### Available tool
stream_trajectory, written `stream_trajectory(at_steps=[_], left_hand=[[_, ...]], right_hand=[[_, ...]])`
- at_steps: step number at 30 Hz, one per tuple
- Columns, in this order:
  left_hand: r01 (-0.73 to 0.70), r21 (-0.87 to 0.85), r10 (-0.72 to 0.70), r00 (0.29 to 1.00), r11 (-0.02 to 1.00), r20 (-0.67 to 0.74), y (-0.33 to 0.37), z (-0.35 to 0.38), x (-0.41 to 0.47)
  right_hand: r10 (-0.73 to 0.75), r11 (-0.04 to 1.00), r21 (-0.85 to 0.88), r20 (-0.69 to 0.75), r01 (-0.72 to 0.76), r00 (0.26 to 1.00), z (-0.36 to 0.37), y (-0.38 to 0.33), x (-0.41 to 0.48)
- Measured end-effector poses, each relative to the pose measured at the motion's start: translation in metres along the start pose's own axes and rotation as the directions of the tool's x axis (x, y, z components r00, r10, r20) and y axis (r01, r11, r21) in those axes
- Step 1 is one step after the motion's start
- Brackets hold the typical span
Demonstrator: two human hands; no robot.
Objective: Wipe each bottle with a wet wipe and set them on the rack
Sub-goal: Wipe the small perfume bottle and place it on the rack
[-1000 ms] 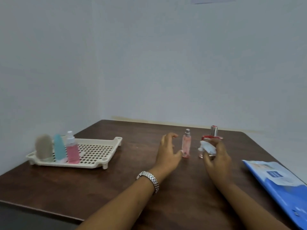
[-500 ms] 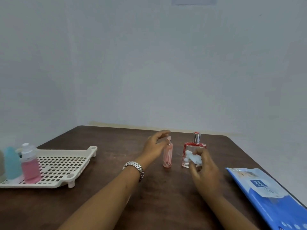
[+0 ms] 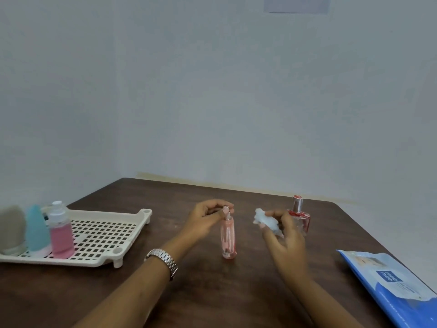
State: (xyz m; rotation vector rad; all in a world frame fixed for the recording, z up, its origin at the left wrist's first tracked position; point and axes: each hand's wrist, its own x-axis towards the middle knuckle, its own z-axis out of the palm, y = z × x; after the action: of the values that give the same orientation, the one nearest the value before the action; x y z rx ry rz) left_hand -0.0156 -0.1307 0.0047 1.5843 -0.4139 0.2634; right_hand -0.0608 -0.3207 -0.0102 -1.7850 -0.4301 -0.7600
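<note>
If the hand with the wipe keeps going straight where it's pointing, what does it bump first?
Probably the slim pink bottle, whose top the left hand pinches: the right hand and its wet wipe point left toward it. Depth is unclear, so it might slip past.

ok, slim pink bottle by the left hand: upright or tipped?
Upright. The slim pink bottle stands on its base on the table, left hand pinching its top.

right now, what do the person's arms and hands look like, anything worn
Both arms are bare to the frame edge: no sleeves, no gloves. The left hand has a silver metal link-band watch at its wrist. The right hand shows nothing on its wrist; blur hides whether there are rings.
</note>
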Motion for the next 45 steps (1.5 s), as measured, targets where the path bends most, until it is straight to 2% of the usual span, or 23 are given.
stream_trajectory(at_steps=[4, 8, 16, 19, 21, 23, 25, 29, 37, 45], left_hand=[[-0.031, 0.114, 0.03, 0.999, 0.993, 0.01, 0.0, -0.01, -0.011], [-0.022, 0.097, 0.02, 0.999, 0.995, 0.025, -0.002, -0.012, -0.013], [-0.012, 0.031, 0.008, 0.991, 0.999, 0.137, -0.005, -0.01, -0.014], [0.002, 0.015, -0.004, 0.987, 1.0, 0.16, -0.001, -0.009, -0.016], [0.004, 0.001, -0.004, 0.987, 1.0, 0.158, 0.001, -0.011, -0.017], [-0.004, -0.01, 0.006, 0.99, 1.0, 0.144, 0.003, -0.013, -0.017], [-0.021, -0.02, 0.023, 0.993, 1.0, 0.113, 0.002, -0.013, -0.017], [-0.066, -0.013, 0.067, 0.998, 0.998, 0.011, -0.005, -0.007, -0.016], [-0.072, 0.065, 0.071, 0.997, 0.995, 0.009, -0.011, 0.003, -0.019], [-0.028, 0.053, 0.025, 0.998, 0.998, 0.051, -0.013, 0.003, -0.023]], right_hand=[[0.008, 0.987, 0.157, 0.084, -0.021, 0.996, 0.034, -0.021, 0.02], [-0.02, 0.973, 0.231, 0.081, 0.001, 0.996, 0.046, -0.022, 0.024], [0.071, 0.953, 0.287, 0.108, -0.099, 0.992, 0.038, -0.009, 0.02], [0.059, 0.975, 0.212, 0.059, -0.07, 0.997, 0.036, -0.009, 0.018], [0.009, 0.999, 0.049, -0.013, -0.008, 1.0, 0.034, -0.005, 0.018], [-0.102, 0.986, -0.141, -0.067, 0.091, 0.993, 0.032, -0.002, 0.019], [-0.139, 0.975, -0.188, -0.084, 0.122, 0.987, 0.032, -0.002, 0.019], [-0.065, 0.997, -0.038, -0.012, 0.065, 0.998, 0.04, -0.006, 0.015], [0.048, 0.959, 0.265, 0.213, -0.105, 0.976, 0.041, -0.011, 0.015], [0.11, 0.937, 0.304, 0.216, -0.174, 0.97, 0.038, -0.006, 0.015]])
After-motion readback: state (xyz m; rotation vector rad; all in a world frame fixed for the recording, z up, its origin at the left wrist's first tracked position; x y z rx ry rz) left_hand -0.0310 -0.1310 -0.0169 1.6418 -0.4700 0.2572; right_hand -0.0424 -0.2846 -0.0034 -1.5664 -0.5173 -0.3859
